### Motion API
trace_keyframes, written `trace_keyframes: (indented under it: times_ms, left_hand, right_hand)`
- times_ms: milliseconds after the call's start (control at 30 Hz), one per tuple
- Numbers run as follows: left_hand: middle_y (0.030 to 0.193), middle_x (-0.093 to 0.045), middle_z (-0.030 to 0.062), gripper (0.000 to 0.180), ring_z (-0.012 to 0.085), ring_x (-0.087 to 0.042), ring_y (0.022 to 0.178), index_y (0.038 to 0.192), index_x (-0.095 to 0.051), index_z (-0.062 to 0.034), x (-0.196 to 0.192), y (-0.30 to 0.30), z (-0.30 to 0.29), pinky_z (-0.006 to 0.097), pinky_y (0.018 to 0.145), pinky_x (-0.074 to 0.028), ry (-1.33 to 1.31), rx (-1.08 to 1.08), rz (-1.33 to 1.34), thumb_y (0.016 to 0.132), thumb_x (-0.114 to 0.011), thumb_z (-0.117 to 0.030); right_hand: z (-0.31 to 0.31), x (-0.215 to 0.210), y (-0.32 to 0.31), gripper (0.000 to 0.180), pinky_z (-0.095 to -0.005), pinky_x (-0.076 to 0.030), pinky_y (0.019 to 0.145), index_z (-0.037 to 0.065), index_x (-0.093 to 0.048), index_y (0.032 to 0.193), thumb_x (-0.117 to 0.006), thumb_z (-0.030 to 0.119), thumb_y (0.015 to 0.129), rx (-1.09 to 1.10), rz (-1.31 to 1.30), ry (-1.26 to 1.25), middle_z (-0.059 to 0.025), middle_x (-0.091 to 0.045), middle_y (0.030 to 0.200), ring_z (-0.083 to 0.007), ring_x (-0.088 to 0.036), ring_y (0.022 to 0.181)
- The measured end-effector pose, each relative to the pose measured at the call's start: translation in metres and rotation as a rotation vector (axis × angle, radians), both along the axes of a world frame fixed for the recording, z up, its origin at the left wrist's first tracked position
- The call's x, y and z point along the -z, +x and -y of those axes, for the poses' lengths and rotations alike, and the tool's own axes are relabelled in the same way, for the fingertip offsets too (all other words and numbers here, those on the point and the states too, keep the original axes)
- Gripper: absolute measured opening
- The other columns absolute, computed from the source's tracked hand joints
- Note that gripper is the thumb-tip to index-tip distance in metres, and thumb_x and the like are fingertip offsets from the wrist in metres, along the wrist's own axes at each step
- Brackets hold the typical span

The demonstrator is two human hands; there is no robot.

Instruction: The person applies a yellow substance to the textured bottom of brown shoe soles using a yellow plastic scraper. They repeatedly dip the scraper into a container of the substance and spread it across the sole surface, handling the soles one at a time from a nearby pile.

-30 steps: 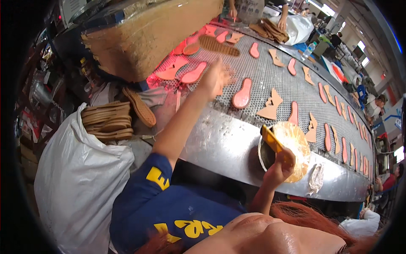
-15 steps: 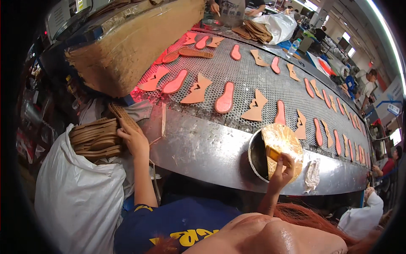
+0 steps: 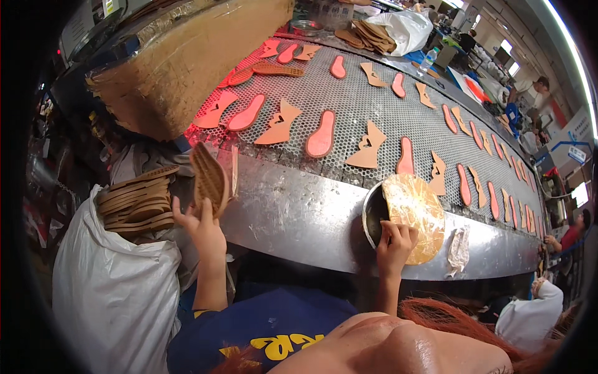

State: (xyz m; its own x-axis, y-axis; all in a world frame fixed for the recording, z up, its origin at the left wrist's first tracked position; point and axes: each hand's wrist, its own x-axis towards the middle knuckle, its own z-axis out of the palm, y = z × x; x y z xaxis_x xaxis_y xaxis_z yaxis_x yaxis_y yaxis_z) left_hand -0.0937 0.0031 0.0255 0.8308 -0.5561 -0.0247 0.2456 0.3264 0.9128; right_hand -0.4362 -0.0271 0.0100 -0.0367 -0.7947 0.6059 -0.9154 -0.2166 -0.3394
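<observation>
1. While the left hand (image 3: 202,227) pinches a tan sole (image 3: 210,179) by its lower end, just left of the belt (image 3: 374,106), it looks light and flexible.
2. Right hand (image 3: 394,240) fingers curl round a brush in the pot (image 3: 374,215); sticky, I judge.

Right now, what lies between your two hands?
In the head view, only the belt's bare steel edge lies between the left hand, holding a tan sole, and the right hand at the pot.
</observation>
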Motion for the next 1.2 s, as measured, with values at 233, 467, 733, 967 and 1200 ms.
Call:
trace_keyframes:
  times_ms: [233,467,733,967,1200]
  left_hand:
    - [0.132,-0.038,0.0184,0.072,0.025,-0.046,0.117,0.144,-0.007,-0.011,0.038,-0.043,-0.021,0.035,0.095,-0.043,-0.027,0.455,0.19,0.088,-0.05,0.005]
    - [0.12,-0.044,0.0175,0.064,0.0228,-0.054,0.104,0.136,-0.032,0.0003,0.042,-0.021,-0.029,0.031,0.084,-0.047,0.615,0.67,0.88,0.081,-0.064,-0.001]
    - [0.116,-0.046,0.0205,0.079,0.0363,-0.045,0.108,0.13,-0.041,0.0002,0.022,-0.04,-0.017,0.044,0.094,-0.037,0.894,0.568,1.458,0.069,-0.075,-0.036]
    - [0.12,-0.047,0.0185,0.08,0.0363,-0.048,0.105,0.129,-0.038,-0.0008,0.011,-0.032,-0.019,0.045,0.09,-0.04,0.614,0.52,1.499,0.062,-0.076,-0.024]
    - [0.128,-0.043,0.0154,0.078,0.0257,-0.045,0.119,0.129,-0.039,-0.0031,-0.018,-0.016,-0.02,0.037,0.1,-0.039,0.043,0.478,0.965,0.059,-0.072,0.008]
  right_hand:
    - [-0.002,-0.003,0.004,0.017,-0.0375,-0.035,0.079,0.01,-0.067,0.087,-0.065,0.001,0.073,-0.108,0.114,-0.049,-0.0041,-0.059,0.077,-0.0246,-0.05,0.079]
    - [-0.001,-0.005,0.008,0.019,-0.0363,-0.036,0.076,0.01,-0.067,0.088,-0.065,0.0,0.073,-0.081,0.114,0.034,-0.0049,-0.058,0.077,-0.0245,-0.049,0.076]
    - [0.0,0.003,0.008,0.017,-0.0344,-0.036,0.074,0.011,-0.068,0.089,-0.066,0.002,0.074,-0.021,0.092,-0.02,-0.0032,-0.057,0.073,-0.0224,-0.049,0.075]
    - [0.001,0.006,0.003,0.016,-0.0348,-0.035,0.072,0.011,-0.067,0.088,-0.067,0.003,0.074,-0.023,0.205,-0.056,-0.0029,-0.056,0.071,-0.0223,-0.048,0.073]
    - [-0.001,0.0,0.003,0.017,-0.033,-0.036,0.071,0.009,-0.066,0.091,-0.067,0.003,0.075,-0.043,0.113,-0.014,-0.0045,-0.059,0.075,-0.0227,-0.05,0.074]
